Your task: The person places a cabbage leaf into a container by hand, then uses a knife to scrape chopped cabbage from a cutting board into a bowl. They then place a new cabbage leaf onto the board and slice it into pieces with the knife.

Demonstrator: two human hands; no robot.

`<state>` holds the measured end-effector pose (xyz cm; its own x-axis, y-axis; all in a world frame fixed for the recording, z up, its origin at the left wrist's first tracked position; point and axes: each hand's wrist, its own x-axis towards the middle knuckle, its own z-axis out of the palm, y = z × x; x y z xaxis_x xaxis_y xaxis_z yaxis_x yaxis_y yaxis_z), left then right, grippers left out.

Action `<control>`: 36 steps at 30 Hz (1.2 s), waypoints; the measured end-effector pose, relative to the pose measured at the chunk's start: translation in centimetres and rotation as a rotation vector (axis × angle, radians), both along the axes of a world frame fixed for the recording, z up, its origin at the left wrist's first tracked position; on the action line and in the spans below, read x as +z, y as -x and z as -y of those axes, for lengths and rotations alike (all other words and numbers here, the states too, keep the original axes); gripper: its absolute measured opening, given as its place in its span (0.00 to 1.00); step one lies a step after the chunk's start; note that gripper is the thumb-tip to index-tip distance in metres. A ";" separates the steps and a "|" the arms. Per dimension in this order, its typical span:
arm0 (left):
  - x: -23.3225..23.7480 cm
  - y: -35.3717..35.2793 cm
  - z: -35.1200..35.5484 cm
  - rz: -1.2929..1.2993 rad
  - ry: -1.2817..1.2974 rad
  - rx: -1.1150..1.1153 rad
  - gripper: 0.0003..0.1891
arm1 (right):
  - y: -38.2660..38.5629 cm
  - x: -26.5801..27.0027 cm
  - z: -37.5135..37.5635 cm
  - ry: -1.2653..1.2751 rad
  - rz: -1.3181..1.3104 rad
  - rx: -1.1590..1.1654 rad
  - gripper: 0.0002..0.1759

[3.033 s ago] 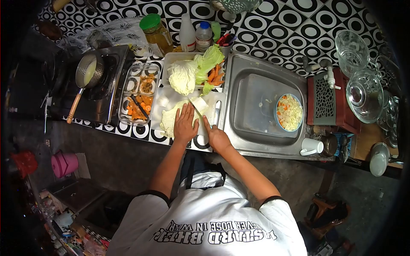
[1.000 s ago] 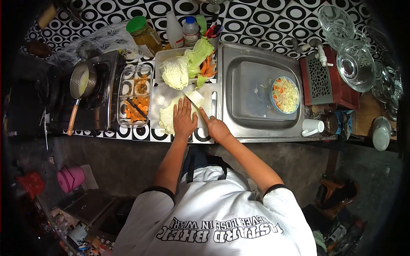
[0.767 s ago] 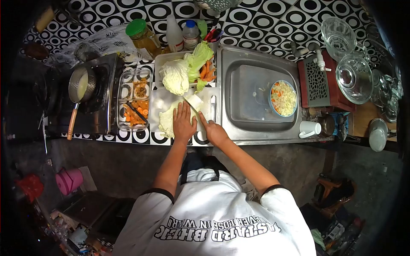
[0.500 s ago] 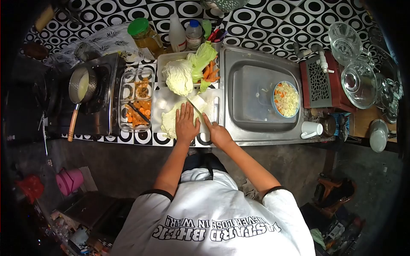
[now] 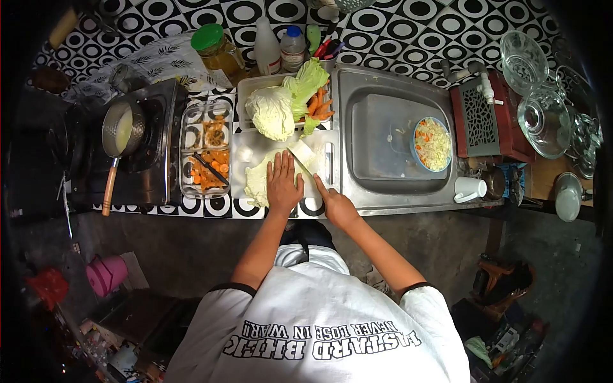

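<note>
Still: left hand on cabbage (right hand, knife)

Fisheye view, and the corners drop to solid black. Light falls from above, even and fairly bright over the desk: the cabbage head and cutting board run close to washed out, the white T-shirt too. Glints spark on the glass bowls, and there's a soft sheen on the steel sink. The left hand and right hand are sharp at centre, with only faint shadows; the knife barely separates from the pale board. Below the desk it goes dim, and the edges bend and smear.
</note>
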<state>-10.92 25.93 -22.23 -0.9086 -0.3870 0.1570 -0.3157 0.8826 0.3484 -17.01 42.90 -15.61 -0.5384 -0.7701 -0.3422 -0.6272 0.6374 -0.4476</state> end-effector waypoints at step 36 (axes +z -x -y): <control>-0.1 -0.3 0.1 -0.102 0.027 -0.020 0.31 | -4.5 2.1 -5.9 -0.058 -0.097 -0.049 0.51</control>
<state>-10.63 25.86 -22.31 -0.8950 -0.3634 0.2587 -0.2622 0.8977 0.3541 -12.50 48.85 -13.52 -0.6079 -0.7224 -0.3297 -0.6332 0.6915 -0.3477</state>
